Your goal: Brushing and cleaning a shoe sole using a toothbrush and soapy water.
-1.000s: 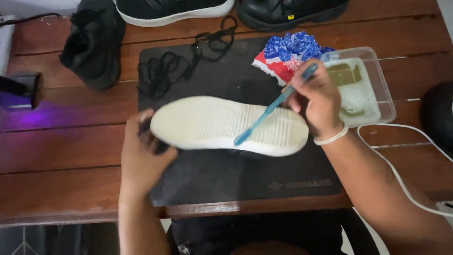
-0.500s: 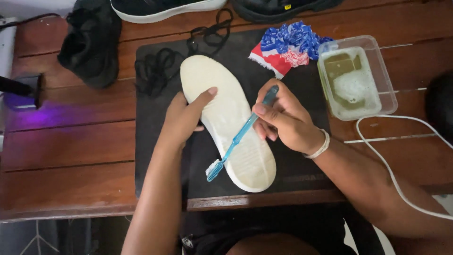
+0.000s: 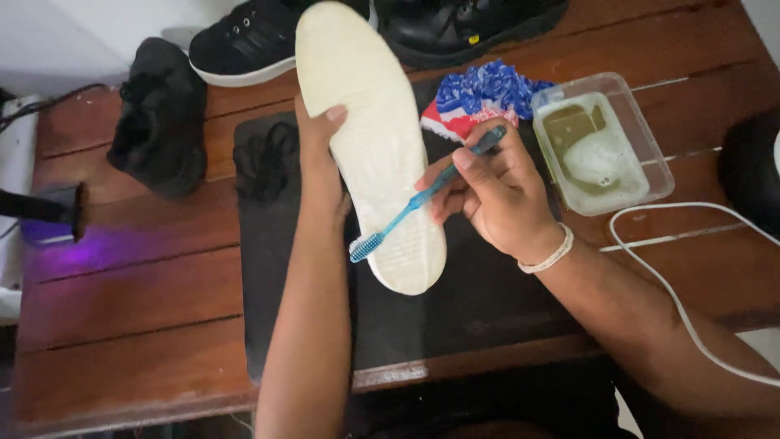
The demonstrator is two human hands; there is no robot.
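Fingers of the right hand [image 3: 496,195] were curled tight around a thin blue toothbrush [image 3: 422,197], its bristles touching the long white insole [image 3: 370,146]. Left hand [image 3: 318,154] gripped the insole's side, holding it over the flat black mat [image 3: 455,301] near the wooden table's [image 3: 122,309] front edge. A clear square tub [image 3: 601,146] of soapy water sat toward the back right corner.

A white shoe sole [image 3: 370,138] is held up by the left hand [image 3: 319,154] above a black mat [image 3: 487,301]; a blue toothbrush [image 3: 422,197], gripped in the right hand [image 3: 496,195], is laid bristles-down near the sole's lower end. A clear tub of soapy water [image 3: 601,142] and a patterned cloth [image 3: 479,93] are seen beside, on the wooden table [image 3: 122,325]
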